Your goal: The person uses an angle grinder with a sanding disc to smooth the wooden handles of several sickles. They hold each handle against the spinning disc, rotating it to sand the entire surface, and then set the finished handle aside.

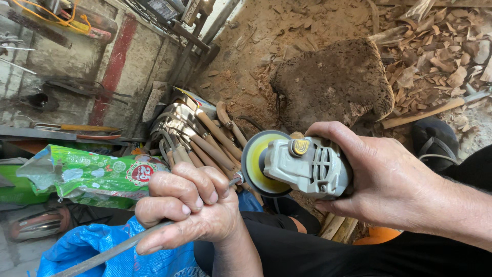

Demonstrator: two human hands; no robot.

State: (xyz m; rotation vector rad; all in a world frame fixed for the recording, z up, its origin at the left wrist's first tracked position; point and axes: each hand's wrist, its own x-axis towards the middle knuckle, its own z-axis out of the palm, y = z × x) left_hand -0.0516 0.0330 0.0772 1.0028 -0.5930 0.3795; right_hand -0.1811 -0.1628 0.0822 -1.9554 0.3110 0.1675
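My right hand (pixel 382 182) grips a grey angle grinder (pixel 307 166) with a yellow-backed disc (pixel 254 164) facing left. My left hand (pixel 192 205) is closed around a thin curved metal blade (pixel 110 251), whose tip meets the disc's edge near the middle of the view. The blade's long end runs down to the lower left. Just behind my hands lies a pile of sickles with wooden handles (pixel 200 136).
A large rough wood block (pixel 335 82) sits on dirt strewn with wood chips (pixel 435 56). A green printed plastic bag (pixel 95 177) and a blue bag (pixel 102 249) lie at the left. Tools rest on a grimy bench (pixel 66 66) at upper left.
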